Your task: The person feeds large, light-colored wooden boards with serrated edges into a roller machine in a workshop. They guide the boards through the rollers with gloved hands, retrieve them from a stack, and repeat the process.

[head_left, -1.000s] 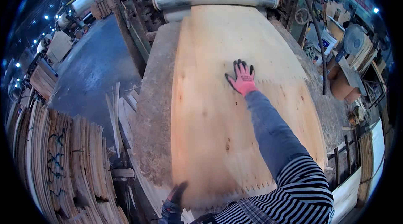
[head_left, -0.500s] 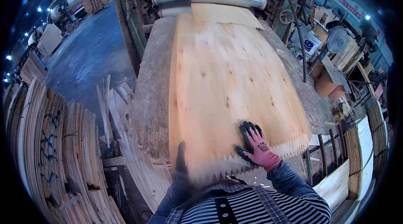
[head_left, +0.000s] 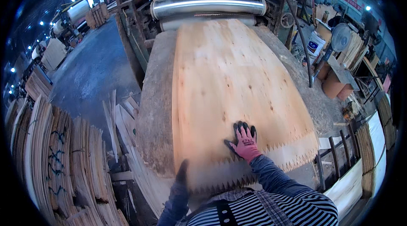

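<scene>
Pale wood veneer sheets (head_left: pixel 220 82) with brown knots and saw-toothed near edges lie on a worn table. Their far end reaches a pair of rollers, the upper one a shiny metal roller (head_left: pixel 207 5). My right hand (head_left: pixel 245 142), in a pink glove with dark fingertips, rests flat on the top sheet near its close end, fingers spread. My left hand (head_left: pixel 182 174), dark-gloved and blurred, is at the near left corner of the sheets with its fingers stretched forward. Whether it touches the edge, I cannot tell.
Stacked veneer (head_left: pixel 63 162) stands at my left, beside loose strips (head_left: pixel 140 154). Metal bars (head_left: pixel 339 145) and more bundles (head_left: pixel 364 158) are at the right. Beyond them are a white bucket (head_left: pixel 315 43), a round fan (head_left: pixel 341 37) and cardboard boxes (head_left: pixel 335 84).
The short toothed-edge piece at the far end has passed into the rollers. My right hand has shifted left over the sheet, still flat. The left hand stays by the near left corner.
</scene>
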{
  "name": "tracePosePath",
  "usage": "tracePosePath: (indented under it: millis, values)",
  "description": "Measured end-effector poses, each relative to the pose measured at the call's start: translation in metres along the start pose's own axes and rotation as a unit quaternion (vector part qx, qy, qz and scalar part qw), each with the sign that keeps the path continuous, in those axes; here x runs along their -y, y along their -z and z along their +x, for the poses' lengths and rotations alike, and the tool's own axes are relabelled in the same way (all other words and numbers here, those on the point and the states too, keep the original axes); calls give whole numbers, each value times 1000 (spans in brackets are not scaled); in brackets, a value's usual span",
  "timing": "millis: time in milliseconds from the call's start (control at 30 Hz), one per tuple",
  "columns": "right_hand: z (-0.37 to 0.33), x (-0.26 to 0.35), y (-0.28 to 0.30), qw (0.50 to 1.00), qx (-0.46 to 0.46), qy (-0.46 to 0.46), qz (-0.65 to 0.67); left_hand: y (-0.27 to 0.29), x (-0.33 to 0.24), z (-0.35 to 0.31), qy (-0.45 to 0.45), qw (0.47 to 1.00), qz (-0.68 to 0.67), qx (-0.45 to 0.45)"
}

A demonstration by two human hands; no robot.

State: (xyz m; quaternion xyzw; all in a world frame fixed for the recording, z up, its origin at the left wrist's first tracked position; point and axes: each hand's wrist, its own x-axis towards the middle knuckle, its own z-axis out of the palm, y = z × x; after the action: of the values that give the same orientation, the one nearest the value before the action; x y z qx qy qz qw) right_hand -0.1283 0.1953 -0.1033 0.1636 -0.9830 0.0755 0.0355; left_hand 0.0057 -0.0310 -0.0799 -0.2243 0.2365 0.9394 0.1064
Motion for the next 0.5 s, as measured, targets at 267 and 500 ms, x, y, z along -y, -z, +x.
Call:
tracePosePath:
  millis: [267,500]
  values:
    - [144,-22,-17,997,-75,-4,11,18,2,10,0,991,63,-116]
    - [258,-35,-30,996,-75,-17,32,79,17,24,6,990,33,-137]
